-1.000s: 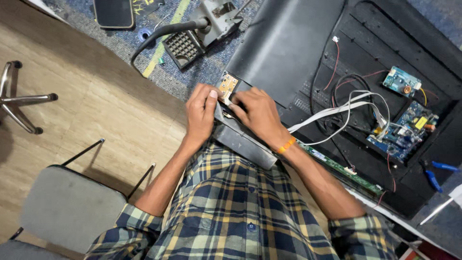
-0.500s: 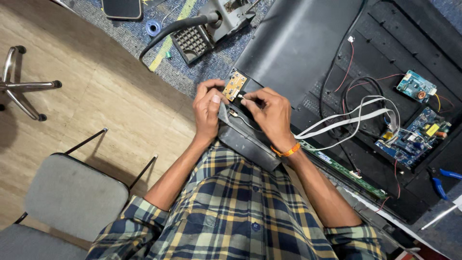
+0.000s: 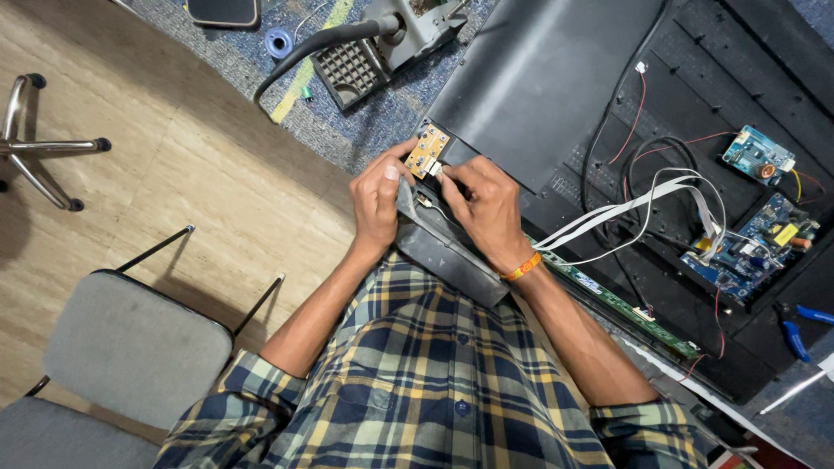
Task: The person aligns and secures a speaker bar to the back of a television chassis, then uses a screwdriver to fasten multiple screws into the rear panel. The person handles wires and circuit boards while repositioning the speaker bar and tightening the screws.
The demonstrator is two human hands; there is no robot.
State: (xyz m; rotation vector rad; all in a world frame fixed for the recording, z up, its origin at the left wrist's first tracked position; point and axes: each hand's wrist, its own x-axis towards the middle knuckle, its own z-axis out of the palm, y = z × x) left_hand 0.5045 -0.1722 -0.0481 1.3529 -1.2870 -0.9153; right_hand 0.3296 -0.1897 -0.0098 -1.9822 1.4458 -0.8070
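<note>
My left hand (image 3: 379, 200) and my right hand (image 3: 483, 208) pinch a small tan circuit board (image 3: 426, 149) between their fingertips at the corner of an opened flat black screen back (image 3: 556, 78). Under both hands runs a grey bar-shaped piece of frame (image 3: 452, 256), slanting toward my checked shirt. An orange band circles my right wrist.
Blue circuit boards (image 3: 747, 243) with white ribbon cables (image 3: 625, 213) lie at the right inside the screen. A long green strip board (image 3: 621, 304) runs along its edge. Blue-handled pliers (image 3: 795, 326) sit far right. A grey chair (image 3: 130, 347) and a grey tool with a hose (image 3: 382, 39) are near.
The small board has come up from between my hands and now shows fully at my fingertips. The view has shifted slightly; my hands stay at the screen's corner.
</note>
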